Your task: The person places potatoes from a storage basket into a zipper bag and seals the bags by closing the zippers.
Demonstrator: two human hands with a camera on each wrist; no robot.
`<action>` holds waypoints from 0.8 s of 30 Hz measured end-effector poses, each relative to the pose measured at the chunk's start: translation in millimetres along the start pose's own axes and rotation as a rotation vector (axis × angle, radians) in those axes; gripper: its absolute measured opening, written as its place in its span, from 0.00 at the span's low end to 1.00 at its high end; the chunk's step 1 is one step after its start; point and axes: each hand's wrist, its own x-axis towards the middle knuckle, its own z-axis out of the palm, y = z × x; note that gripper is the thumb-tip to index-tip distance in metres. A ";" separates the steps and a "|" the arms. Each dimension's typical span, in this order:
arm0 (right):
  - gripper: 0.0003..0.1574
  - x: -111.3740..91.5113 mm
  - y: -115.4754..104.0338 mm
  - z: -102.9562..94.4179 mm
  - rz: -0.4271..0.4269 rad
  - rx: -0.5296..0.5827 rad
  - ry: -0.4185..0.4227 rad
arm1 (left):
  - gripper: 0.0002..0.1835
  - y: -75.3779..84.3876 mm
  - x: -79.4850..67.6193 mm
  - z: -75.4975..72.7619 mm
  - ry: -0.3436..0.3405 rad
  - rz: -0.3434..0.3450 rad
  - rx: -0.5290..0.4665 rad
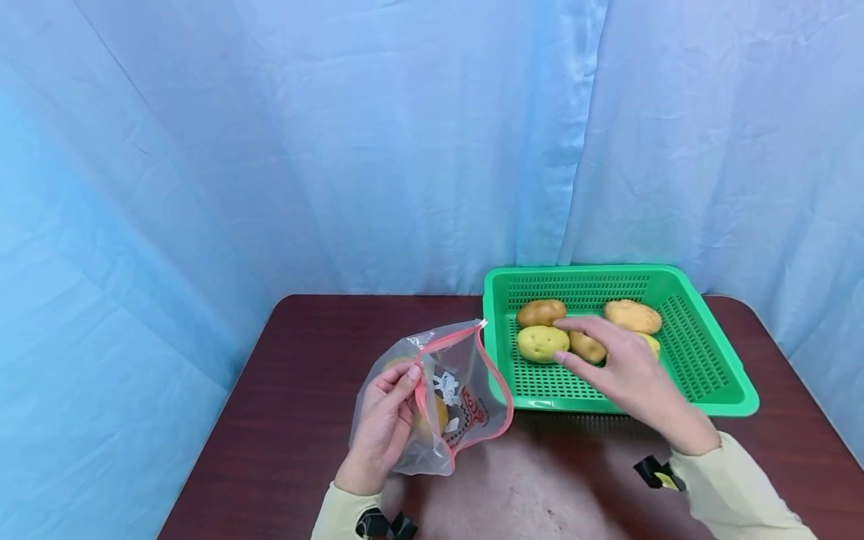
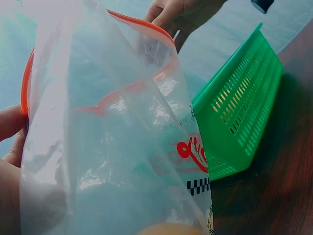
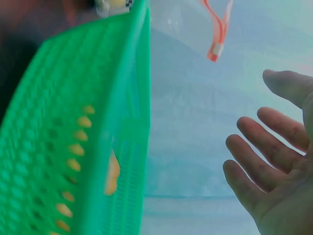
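Observation:
My left hand (image 1: pixel 383 431) pinches the pink-zippered rim of a clear plastic zip bag (image 1: pixel 489 409), thumb on the outside. The bag's mouth gapes toward the right, and a potato (image 1: pixel 441 414) shows inside, low down. My right hand (image 1: pixel 637 379) hovers over a green slotted basket (image 1: pixel 553 404), thumb and fingers spread apart with nothing between them. Under and around it lie several potatoes: a yellow potato (image 1: pixel 542 344) by the fingertips, a brown potato (image 1: pixel 540 312) behind that, and a tan potato (image 1: pixel 633 316) farther right. The hand partly covers others.
The basket stands on the right part of a dark red-brown table (image 1: pixel 297 390), close to its back edge. A pale blue curtain (image 1: pixel 405 150) hangs behind the table and along its sides. The bag is just left of the basket.

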 end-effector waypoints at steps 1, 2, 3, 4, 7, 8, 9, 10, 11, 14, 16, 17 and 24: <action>0.28 2.1 1.3 -3.6 -0.022 -0.011 -0.002 | 0.15 0.1 -0.1 -0.1 0.000 -0.001 0.000; 0.29 4.4 2.3 -7.0 -0.044 -0.024 -0.001 | 0.15 0.2 -0.2 -0.1 0.001 -0.002 0.001; 0.30 6.7 3.7 -10.3 -0.071 -0.030 -0.002 | 0.15 0.3 -0.2 -0.3 0.002 -0.004 0.002; 0.31 9.0 4.8 -13.3 -0.094 -0.034 -0.005 | 0.14 0.6 -0.4 -0.4 0.002 -0.004 0.006; 0.32 16.9 8.1 -20.7 -0.152 -0.043 -0.015 | 0.13 1.2 -0.8 -0.5 0.001 -0.005 0.015; 0.32 19.5 8.8 -22.8 -0.160 -0.046 -0.024 | 0.13 1.2 -0.9 -0.6 0.001 -0.005 0.018; 0.32 21.8 9.3 -24.9 -0.161 -0.052 -0.037 | 0.13 1.2 -0.9 -0.7 0.001 -0.004 0.019; 0.33 24.4 9.7 -26.5 -0.159 -0.058 -0.053 | 0.13 1.5 -1.1 -0.9 -0.001 -0.003 0.020; 0.33 26.8 9.9 -28.2 -0.150 -0.060 -0.073 | 0.13 1.4 -1.0 -0.9 0.000 -0.002 0.019; 0.34 33.6 10.5 -32.7 -0.117 -0.066 -0.133 | 0.14 1.4 -0.7 -0.7 -0.002 0.003 0.014; 0.35 38.3 12.0 -34.9 -0.108 -0.067 -0.163 | 0.14 1.6 -0.4 -0.3 -0.003 0.005 0.013; 0.35 40.7 13.2 -35.8 -0.108 -0.067 -0.176 | 0.15 1.5 -0.3 -0.1 -0.002 0.005 0.013; 0.36 55.6 26.7 -37.1 -0.091 -0.047 -0.280 | 0.15 1.6 -0.4 0.4 0.004 0.001 0.019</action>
